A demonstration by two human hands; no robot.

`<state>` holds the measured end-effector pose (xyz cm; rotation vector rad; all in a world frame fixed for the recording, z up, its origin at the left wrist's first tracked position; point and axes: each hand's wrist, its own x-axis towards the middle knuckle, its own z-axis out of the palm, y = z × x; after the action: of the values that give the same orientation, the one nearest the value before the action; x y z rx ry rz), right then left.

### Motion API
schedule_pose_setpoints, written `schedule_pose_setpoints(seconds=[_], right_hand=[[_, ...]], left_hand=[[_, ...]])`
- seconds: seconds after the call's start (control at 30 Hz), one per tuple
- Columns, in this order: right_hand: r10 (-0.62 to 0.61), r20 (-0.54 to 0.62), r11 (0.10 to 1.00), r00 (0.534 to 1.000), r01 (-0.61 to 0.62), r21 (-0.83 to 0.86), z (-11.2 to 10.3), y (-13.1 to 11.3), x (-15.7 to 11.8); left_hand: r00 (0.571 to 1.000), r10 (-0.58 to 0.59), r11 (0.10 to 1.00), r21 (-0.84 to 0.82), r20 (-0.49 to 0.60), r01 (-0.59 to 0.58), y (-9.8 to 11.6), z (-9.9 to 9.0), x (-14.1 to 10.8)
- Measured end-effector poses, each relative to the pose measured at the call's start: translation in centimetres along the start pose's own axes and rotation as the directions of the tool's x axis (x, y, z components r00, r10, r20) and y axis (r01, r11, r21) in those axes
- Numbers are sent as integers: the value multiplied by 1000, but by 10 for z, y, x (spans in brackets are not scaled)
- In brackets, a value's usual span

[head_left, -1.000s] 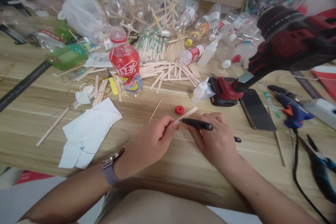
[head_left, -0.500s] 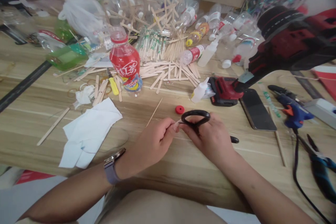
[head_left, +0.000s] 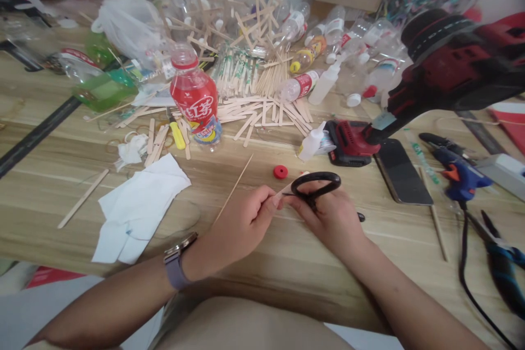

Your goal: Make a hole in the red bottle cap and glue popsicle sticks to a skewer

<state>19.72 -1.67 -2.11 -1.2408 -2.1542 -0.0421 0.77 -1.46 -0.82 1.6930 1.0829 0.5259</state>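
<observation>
My left hand (head_left: 246, 219), wearing a watch (head_left: 179, 257) at the wrist, pinches a flat wooden stick (head_left: 290, 185) between thumb and fingers. Black-handled scissors (head_left: 337, 180) are in my right hand (head_left: 334, 219), its fingers wrapped about the handles. The two hands nearly meet, and the scissors' blades lie at the stick, mostly hidden by my fingers. Just beyond them a red bottle cap (head_left: 280, 171) with a hole rests on the table. A thin wooden skewer (head_left: 233, 188) runs out from behind my left hand.
A red-labelled bottle (head_left: 194, 101) stands upright at the back left. White paper (head_left: 141, 208) lies left of my hands. On the right are a drill (head_left: 355, 142), a phone (head_left: 402, 171), a glue gun (head_left: 463, 172) and pliers (head_left: 502, 262). Wooden sticks (head_left: 241, 112) and plastic bottles crowd the back.
The scissors and my right hand have shifted slightly right. More of the wooden stick now shows beside the scissors' handle. My left hand has barely moved.
</observation>
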Motion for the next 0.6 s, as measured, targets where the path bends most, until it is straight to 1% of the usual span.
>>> schedule_pose_setpoints(seconds=[0.1, 0.23, 0.33, 0.47, 0.6], right_hand=[[13, -37, 999, 999, -14, -35, 1, -2, -1], [19, -44, 997, 999, -22, -76, 3, -5, -2], [-35, -49, 995, 998, 30, -99, 2, -5, -2], [-103, -26, 992, 994, 101, -79, 1, -2, 0], [-128, -3, 991, 992, 128, -50, 0, 3, 0]], left_hand=[[1000, -1, 1000, -9, -5, 1, 0, 1, 0], [1000, 14, 1000, 3, -13, -14, -1, 2, -1], [1000, 28, 999, 17, -5, -28, -1, 1, -1], [999, 12, 999, 46, 33, -13, 2, -3, -1], [999, 15, 998, 61, 51, -18, 2, -4, 0]])
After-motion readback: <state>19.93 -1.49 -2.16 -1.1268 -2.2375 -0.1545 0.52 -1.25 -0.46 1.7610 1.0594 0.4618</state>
